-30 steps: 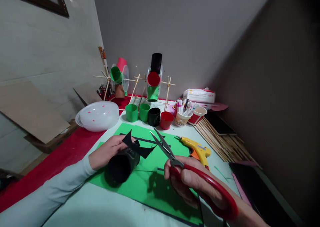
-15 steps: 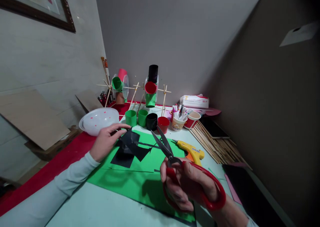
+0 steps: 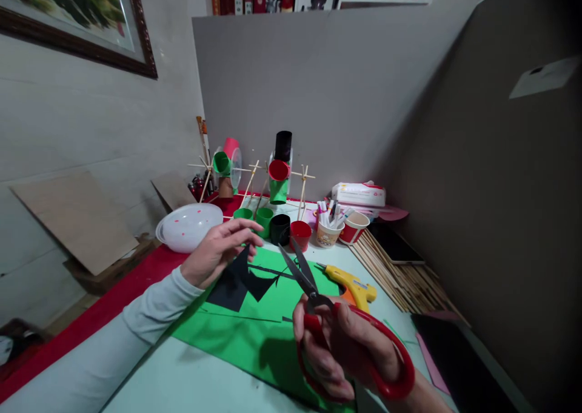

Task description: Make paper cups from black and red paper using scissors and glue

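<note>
My right hand (image 3: 334, 355) grips a pair of scissors (image 3: 304, 278) with red handles, its dark blades parted and pointing up and away. On the left, my left hand (image 3: 220, 250) hovers over the back edge of a green sheet (image 3: 218, 331), fingers stretched out and apparently holding nothing. Pieces of black paper (image 3: 230, 288) lie on the sheet just under and beside that hand, which partly hides them. Thin black strips (image 3: 268, 271) are scattered nearby. A yellow glue gun (image 3: 352, 282) lies right of the sheet, beyond the scissors.
Behind the sheet stand green cups (image 3: 264, 220), a black cup (image 3: 280, 228) and a red cup (image 3: 301, 236). Farther back are stick frames carrying coloured tubes (image 3: 279, 170). A white bowl (image 3: 191, 226) sits left; marker pens (image 3: 331, 214) and wooden sticks (image 3: 384, 267) are right.
My left hand has lifted off the black paper and its fingers have straightened. The view has tilted up, bringing a shelf into sight. The scissors stay parted in my right hand.
</note>
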`<state>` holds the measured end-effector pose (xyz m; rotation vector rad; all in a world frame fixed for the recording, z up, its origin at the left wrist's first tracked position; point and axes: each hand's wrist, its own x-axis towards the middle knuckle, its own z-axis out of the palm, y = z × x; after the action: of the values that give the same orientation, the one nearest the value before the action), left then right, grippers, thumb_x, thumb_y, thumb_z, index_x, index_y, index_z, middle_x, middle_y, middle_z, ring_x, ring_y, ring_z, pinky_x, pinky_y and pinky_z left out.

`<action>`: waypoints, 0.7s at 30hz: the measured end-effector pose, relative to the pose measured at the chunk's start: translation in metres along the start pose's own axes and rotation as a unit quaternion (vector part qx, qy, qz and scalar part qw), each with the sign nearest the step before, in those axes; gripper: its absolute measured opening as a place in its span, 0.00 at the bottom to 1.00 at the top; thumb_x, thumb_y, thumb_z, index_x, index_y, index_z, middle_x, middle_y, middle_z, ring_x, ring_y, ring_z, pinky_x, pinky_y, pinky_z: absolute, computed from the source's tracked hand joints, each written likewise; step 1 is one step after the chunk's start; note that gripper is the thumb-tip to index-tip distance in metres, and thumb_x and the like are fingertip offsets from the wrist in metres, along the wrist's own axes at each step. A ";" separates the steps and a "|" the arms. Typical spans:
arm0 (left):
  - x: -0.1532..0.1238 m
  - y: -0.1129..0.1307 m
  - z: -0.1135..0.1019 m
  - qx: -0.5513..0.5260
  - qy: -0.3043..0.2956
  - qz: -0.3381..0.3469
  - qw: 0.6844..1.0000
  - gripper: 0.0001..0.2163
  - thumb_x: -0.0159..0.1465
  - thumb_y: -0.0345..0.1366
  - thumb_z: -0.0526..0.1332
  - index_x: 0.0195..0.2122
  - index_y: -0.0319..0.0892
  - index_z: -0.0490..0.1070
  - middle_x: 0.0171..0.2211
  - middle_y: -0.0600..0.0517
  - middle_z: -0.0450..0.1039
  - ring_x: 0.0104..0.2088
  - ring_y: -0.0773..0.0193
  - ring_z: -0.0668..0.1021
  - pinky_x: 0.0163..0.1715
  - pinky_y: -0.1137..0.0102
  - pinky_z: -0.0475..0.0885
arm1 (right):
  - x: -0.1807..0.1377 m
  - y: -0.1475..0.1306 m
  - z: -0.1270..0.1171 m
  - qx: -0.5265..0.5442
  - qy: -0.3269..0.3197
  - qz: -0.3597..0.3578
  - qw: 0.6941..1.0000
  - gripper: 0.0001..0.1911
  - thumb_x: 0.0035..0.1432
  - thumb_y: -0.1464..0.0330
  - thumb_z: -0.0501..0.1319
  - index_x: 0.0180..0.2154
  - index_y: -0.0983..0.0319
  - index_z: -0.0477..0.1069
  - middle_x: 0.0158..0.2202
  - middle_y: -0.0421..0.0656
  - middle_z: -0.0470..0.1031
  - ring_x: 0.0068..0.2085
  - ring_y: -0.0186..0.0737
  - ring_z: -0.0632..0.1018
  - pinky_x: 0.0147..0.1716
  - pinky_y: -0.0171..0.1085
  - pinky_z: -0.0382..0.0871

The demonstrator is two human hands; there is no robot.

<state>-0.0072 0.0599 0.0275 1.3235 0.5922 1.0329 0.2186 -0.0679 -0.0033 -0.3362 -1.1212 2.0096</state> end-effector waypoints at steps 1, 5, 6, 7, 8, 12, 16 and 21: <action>-0.003 -0.002 0.007 -0.023 -0.041 -0.018 0.999 0.16 0.61 0.44 0.70 0.45 0.39 0.80 0.39 0.43 0.82 0.35 0.60 0.81 0.35 0.69 0.77 | 0.000 0.001 -0.001 -0.004 -0.003 0.005 1.000 0.29 0.64 0.46 0.59 0.42 0.69 0.73 0.21 0.35 0.65 0.16 0.26 0.61 0.15 0.28 0.57; -0.015 -0.012 0.031 -0.090 -0.182 -0.079 0.976 0.27 0.53 0.49 0.75 0.51 0.39 0.79 0.46 0.36 0.82 0.45 0.47 0.83 0.44 0.58 0.78 | -0.002 0.009 -0.002 -0.021 -0.016 0.020 0.999 0.31 0.65 0.45 0.57 0.43 0.69 0.73 0.20 0.36 0.65 0.16 0.28 0.64 0.17 0.29 0.60; -0.016 -0.014 0.034 -0.099 -0.199 -0.090 0.971 0.26 0.51 0.47 0.76 0.49 0.39 0.80 0.43 0.37 0.83 0.43 0.47 0.84 0.43 0.59 0.78 | -0.003 0.010 -0.001 -0.028 -0.016 0.025 0.999 0.31 0.65 0.45 0.57 0.43 0.70 0.73 0.20 0.36 0.65 0.16 0.28 0.65 0.18 0.29 0.61; -0.017 -0.015 0.036 -0.106 -0.209 -0.096 0.967 0.24 0.51 0.46 0.76 0.45 0.39 0.81 0.39 0.39 0.84 0.39 0.50 0.84 0.41 0.61 0.79 | -0.004 0.011 0.001 -0.035 -0.013 0.030 0.999 0.31 0.66 0.45 0.56 0.44 0.70 0.73 0.20 0.36 0.65 0.17 0.29 0.65 0.20 0.30 0.61; -0.018 -0.015 0.036 -0.111 -0.213 -0.098 0.966 0.21 0.50 0.44 0.77 0.41 0.38 0.82 0.35 0.41 0.84 0.36 0.52 0.84 0.39 0.63 0.78 | -0.005 0.011 0.002 -0.039 -0.008 0.034 0.999 0.31 0.66 0.46 0.56 0.44 0.70 0.73 0.20 0.36 0.65 0.18 0.29 0.65 0.22 0.30 0.62; -0.021 -0.012 0.033 -0.121 -0.193 -0.102 0.968 0.13 0.49 0.37 0.78 0.33 0.38 0.81 0.26 0.48 0.82 0.27 0.61 0.82 0.31 0.69 0.76 | -0.007 0.010 0.007 -0.045 0.005 0.047 0.998 0.29 0.67 0.49 0.55 0.44 0.71 0.73 0.21 0.36 0.65 0.19 0.29 0.65 0.26 0.33 0.64; -0.023 -0.008 0.025 -0.122 -0.183 -0.115 0.969 0.13 0.48 0.34 0.79 0.33 0.38 0.81 0.26 0.50 0.81 0.24 0.64 0.80 0.27 0.72 0.74 | -0.006 0.011 0.005 -0.035 -0.013 0.040 0.998 0.31 0.67 0.48 0.55 0.44 0.72 0.73 0.20 0.36 0.65 0.17 0.29 0.65 0.23 0.32 0.63; -0.025 -0.010 0.023 -0.139 -0.203 -0.121 0.962 0.13 0.55 0.40 0.75 0.33 0.35 0.81 0.28 0.48 0.80 0.26 0.63 0.81 0.28 0.71 0.76 | -0.007 0.012 0.007 -0.039 -0.012 0.037 0.998 0.31 0.66 0.49 0.55 0.45 0.73 0.73 0.20 0.37 0.66 0.17 0.28 0.64 0.23 0.32 0.63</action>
<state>0.0038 0.0280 0.0176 1.1364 0.2755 0.5945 0.2133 -0.0805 -0.0099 -0.4003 -1.2215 2.0423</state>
